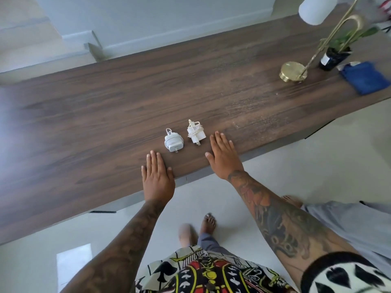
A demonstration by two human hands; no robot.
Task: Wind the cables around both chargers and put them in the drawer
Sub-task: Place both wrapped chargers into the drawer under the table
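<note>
resting flat on the wooden top (127, 106), the left hand (157, 176) has its fingers straight and holds nothing. the right hand (224, 156) lies flat too, fingers straight, holding nothing.

between the two hands sit both chargers. the grey-white charger (173, 141) is at about 1 o'clock from the left hand, near its fingertips but not touching. the cream charger (195, 133) is at about 10 o'clock from the right hand, just beside its fingers. each one has its cable wound around it, so the winding looks done. the two chargers are close together but apart.

the drawer is not open. i cannot tell for sure where it is; it may be in the front under the top, near the hands.

what could go wrong: the cable ends stick up in little loops. a loose grab could let a cable slip off and unwind. the chargers sit near the front edge, so a bump from a hand could push one off onto the floor.

far away at 2 o'clock stand a gold lamp (293, 72), a dark pot with a plant (334, 58) and a blue cloth (365, 78), well apart from the chargers.
</note>
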